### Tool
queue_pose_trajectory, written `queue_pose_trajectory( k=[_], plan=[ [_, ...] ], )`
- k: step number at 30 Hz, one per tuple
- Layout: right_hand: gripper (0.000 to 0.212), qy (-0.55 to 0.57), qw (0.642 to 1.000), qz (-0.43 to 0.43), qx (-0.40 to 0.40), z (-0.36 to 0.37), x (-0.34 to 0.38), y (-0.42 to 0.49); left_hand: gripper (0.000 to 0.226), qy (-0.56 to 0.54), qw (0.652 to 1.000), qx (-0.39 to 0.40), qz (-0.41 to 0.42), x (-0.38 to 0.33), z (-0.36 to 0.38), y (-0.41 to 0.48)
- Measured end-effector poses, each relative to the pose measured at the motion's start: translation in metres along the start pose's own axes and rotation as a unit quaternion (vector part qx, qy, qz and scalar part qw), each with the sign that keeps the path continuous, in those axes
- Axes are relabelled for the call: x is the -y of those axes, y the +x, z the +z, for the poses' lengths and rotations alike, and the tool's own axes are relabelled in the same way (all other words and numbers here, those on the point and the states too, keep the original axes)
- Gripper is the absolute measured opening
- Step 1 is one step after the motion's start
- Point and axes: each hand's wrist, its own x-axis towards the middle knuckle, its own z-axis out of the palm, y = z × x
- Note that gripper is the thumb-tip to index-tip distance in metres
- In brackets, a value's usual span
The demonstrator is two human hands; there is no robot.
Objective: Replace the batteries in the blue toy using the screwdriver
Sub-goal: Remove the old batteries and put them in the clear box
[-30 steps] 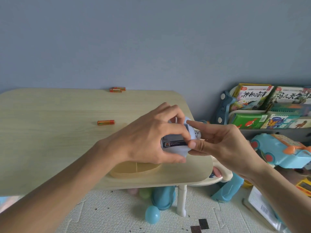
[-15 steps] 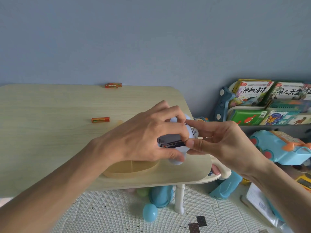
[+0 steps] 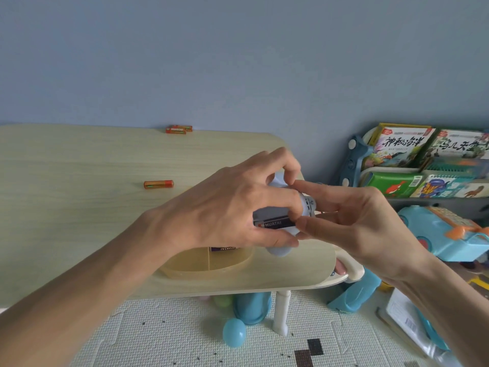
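Left hand (image 3: 232,207) wrapping round blue toy (image 3: 280,250), holding it just above tabletop (image 3: 79,207) near front edge. Right hand (image 3: 357,229) pinching dark battery (image 3: 275,223) into toy's bay. Toy seeming light, hard, slippery plastic; gripping body sides looking safest.

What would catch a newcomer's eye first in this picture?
Two hands meet above the table near its right edge: the left hand grips a blue toy, and the right hand pinches its end, thumb on a dark battery in it. Loose orange batteries lie on the table behind.
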Motion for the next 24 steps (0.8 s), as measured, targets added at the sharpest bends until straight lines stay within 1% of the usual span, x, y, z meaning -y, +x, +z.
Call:
queue_pose_trajectory(
  k=[2, 5, 8, 12, 16, 20, 24],
  plan=[
    [0.049, -0.015, 1.000, 0.003, -0.002, 0.002, -0.001, 0.001, 0.027, 0.000, 1.000, -0.002, -0.005, 0.000, -0.001, -0.001],
    [0.049, -0.034, 0.999, 0.012, -0.013, 0.002, -0.001, 0.003, 0.035, 0.000, 1.000, -0.009, -0.013, 0.002, -0.001, -0.004],
    [0.048, -0.043, 0.998, 0.021, -0.030, 0.002, 0.003, 0.002, 0.037, -0.014, 0.999, -0.016, -0.027, 0.008, 0.000, -0.007],
    [0.048, -0.054, 0.997, 0.031, -0.043, 0.006, 0.007, 0.001, 0.026, -0.056, 0.995, -0.031, -0.072, 0.015, 0.000, -0.012],
    [0.049, -0.065, 0.997, 0.026, -0.038, 0.011, 0.012, -0.002, 0.033, -0.061, 0.993, -0.045, -0.090, 0.011, 0.004, -0.013],
    [0.050, -0.075, 0.996, 0.022, -0.043, 0.014, 0.014, -0.002, 0.021, -0.080, 0.990, -0.052, -0.108, 0.005, 0.003, -0.009],
    [0.049, -0.081, 0.995, 0.018, -0.054, 0.015, 0.013, -0.003, 0.018, -0.061, 0.990, -0.058, -0.116, 0.000, -0.001, -0.008]
  ],
)
